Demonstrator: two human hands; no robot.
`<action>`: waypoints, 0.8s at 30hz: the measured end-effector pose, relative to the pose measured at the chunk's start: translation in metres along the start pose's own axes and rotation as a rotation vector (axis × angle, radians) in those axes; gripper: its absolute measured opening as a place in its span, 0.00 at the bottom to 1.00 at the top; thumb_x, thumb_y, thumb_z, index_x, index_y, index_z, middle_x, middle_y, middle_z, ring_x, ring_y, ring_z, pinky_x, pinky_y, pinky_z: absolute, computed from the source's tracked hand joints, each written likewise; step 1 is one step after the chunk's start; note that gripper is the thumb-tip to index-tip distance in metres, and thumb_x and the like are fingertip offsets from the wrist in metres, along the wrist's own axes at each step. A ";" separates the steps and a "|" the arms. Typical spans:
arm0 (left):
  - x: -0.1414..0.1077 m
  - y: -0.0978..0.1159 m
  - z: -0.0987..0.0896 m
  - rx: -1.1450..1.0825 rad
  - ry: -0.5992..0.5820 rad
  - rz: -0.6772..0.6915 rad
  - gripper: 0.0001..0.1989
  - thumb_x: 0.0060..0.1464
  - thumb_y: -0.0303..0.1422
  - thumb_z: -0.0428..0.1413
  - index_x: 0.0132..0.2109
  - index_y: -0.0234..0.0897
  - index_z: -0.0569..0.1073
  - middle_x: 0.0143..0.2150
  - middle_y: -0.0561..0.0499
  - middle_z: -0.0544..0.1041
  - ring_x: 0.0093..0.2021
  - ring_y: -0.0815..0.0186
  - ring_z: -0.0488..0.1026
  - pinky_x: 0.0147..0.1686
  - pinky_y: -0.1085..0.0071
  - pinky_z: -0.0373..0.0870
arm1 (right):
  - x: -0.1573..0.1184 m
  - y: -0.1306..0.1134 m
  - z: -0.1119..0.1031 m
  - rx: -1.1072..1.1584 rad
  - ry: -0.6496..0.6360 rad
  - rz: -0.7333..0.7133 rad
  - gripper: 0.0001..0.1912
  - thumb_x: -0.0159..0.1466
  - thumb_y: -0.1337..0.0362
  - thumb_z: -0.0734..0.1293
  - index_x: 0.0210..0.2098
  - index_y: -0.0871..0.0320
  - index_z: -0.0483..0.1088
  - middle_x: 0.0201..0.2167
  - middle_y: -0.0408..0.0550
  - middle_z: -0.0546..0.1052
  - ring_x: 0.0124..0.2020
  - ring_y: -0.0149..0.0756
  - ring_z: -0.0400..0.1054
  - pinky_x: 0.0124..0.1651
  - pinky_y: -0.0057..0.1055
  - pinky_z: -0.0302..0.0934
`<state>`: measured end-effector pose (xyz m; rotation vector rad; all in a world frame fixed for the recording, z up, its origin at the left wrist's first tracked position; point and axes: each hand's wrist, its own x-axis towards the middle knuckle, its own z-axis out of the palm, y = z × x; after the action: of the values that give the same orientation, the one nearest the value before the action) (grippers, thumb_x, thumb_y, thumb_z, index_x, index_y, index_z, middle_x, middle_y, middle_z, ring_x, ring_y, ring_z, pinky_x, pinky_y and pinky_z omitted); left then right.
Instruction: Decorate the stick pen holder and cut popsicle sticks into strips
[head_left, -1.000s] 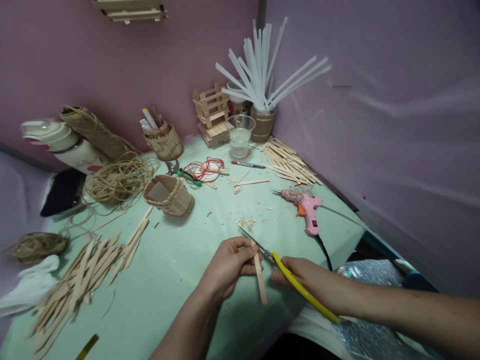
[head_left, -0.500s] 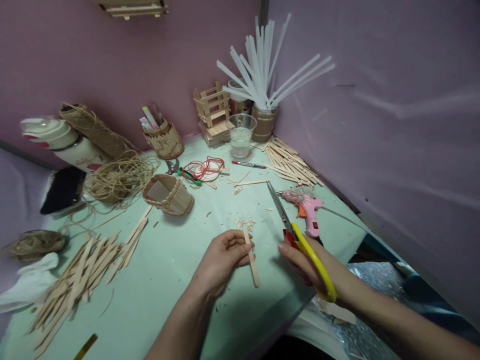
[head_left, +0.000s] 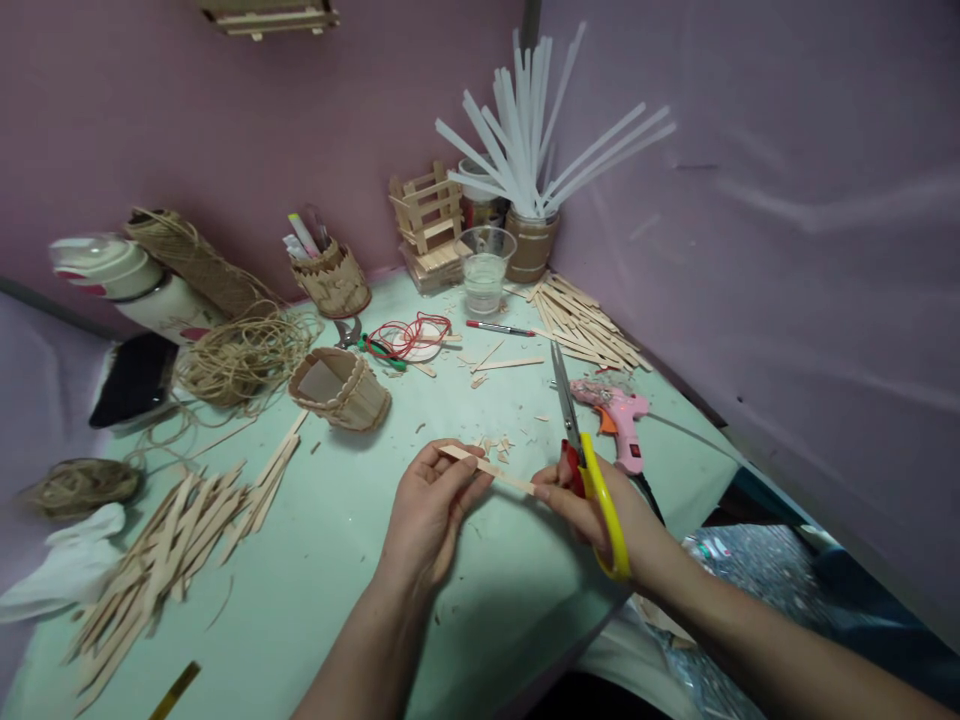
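A flat wooden stick spans the space between my two hands, low over the front middle of the table. My left hand pinches its left part between thumb and fingers. At the stick's right end are the thumb and fingertips of my right hand, which also holds scissors with yellow and red handles, blades pointing up and away. Small wood chips lie just beyond the stick. Right of the scissors rests a pink glue gun.
A stick-walled cup stands left of centre, with loose sticks at front left. Farther back are twine, red cord, a clear cup of liquid, a marker and more sticks.
The stick has turned from steeply slanted to nearly level. My right hand has moved left with the scissors and now touches the stick's right end.
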<state>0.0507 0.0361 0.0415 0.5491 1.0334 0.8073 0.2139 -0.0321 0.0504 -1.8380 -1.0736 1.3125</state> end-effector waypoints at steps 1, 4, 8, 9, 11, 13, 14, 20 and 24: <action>0.000 0.000 0.000 0.003 0.005 -0.001 0.11 0.42 0.29 0.65 0.32 0.34 0.71 0.36 0.52 0.75 0.40 0.70 0.72 0.43 0.73 0.73 | 0.001 -0.003 -0.001 -0.013 0.013 0.005 0.13 0.55 0.53 0.63 0.28 0.57 0.63 0.21 0.41 0.67 0.21 0.30 0.57 0.24 0.28 0.52; -0.002 0.001 0.000 0.072 -0.018 -0.035 0.11 0.41 0.28 0.65 0.30 0.34 0.69 0.36 0.52 0.75 0.36 0.72 0.72 0.41 0.74 0.72 | 0.003 -0.007 -0.008 -0.087 0.049 -0.012 0.11 0.57 0.54 0.61 0.25 0.56 0.62 0.19 0.40 0.64 0.20 0.29 0.56 0.24 0.28 0.52; -0.004 -0.001 0.000 0.370 -0.239 -0.124 0.10 0.40 0.27 0.63 0.32 0.34 0.71 0.29 0.51 0.75 0.28 0.73 0.71 0.30 0.77 0.67 | 0.008 -0.002 -0.016 -0.154 0.125 -0.056 0.10 0.57 0.56 0.61 0.24 0.54 0.57 0.19 0.39 0.62 0.21 0.30 0.56 0.26 0.29 0.53; -0.005 -0.004 0.001 0.442 -0.315 -0.145 0.10 0.41 0.27 0.63 0.34 0.33 0.72 0.28 0.51 0.75 0.27 0.72 0.70 0.28 0.77 0.66 | 0.009 0.001 -0.017 -0.143 0.157 -0.077 0.10 0.56 0.57 0.61 0.24 0.53 0.56 0.20 0.39 0.63 0.22 0.30 0.57 0.27 0.29 0.54; -0.008 -0.010 0.002 0.535 -0.430 -0.179 0.10 0.45 0.31 0.62 0.36 0.32 0.74 0.27 0.50 0.75 0.27 0.71 0.71 0.28 0.76 0.65 | 0.010 0.008 -0.015 -0.081 0.174 -0.123 0.11 0.54 0.58 0.64 0.26 0.53 0.55 0.23 0.40 0.66 0.24 0.30 0.60 0.29 0.29 0.57; -0.011 -0.016 0.002 0.579 -0.487 -0.198 0.11 0.50 0.37 0.59 0.35 0.32 0.75 0.26 0.48 0.76 0.27 0.69 0.72 0.29 0.75 0.65 | 0.009 0.015 -0.010 0.020 0.089 -0.141 0.12 0.53 0.59 0.65 0.28 0.53 0.55 0.27 0.42 0.70 0.25 0.31 0.64 0.29 0.29 0.59; -0.012 -0.018 0.001 0.595 -0.505 -0.203 0.12 0.52 0.39 0.57 0.34 0.33 0.75 0.26 0.48 0.76 0.27 0.69 0.72 0.29 0.74 0.65 | 0.008 0.018 -0.007 0.061 0.037 -0.137 0.12 0.54 0.59 0.64 0.29 0.53 0.55 0.27 0.42 0.71 0.25 0.31 0.65 0.28 0.29 0.59; -0.012 -0.015 -0.001 0.492 -0.481 -0.283 0.16 0.49 0.44 0.60 0.35 0.34 0.72 0.29 0.46 0.78 0.29 0.66 0.75 0.33 0.69 0.71 | 0.008 0.029 -0.007 0.011 0.070 -0.197 0.09 0.57 0.62 0.63 0.30 0.54 0.55 0.27 0.42 0.70 0.28 0.33 0.66 0.34 0.31 0.60; -0.007 -0.009 0.000 0.318 -0.312 -0.257 0.20 0.42 0.42 0.65 0.37 0.34 0.69 0.31 0.45 0.79 0.31 0.64 0.76 0.38 0.63 0.73 | -0.002 0.020 -0.015 -0.214 -0.001 -0.117 0.13 0.60 0.55 0.62 0.29 0.54 0.54 0.24 0.39 0.64 0.26 0.32 0.60 0.30 0.29 0.56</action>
<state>0.0518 0.0249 0.0393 0.7680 0.9222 0.3167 0.2327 -0.0434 0.0390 -1.8948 -1.3446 1.1682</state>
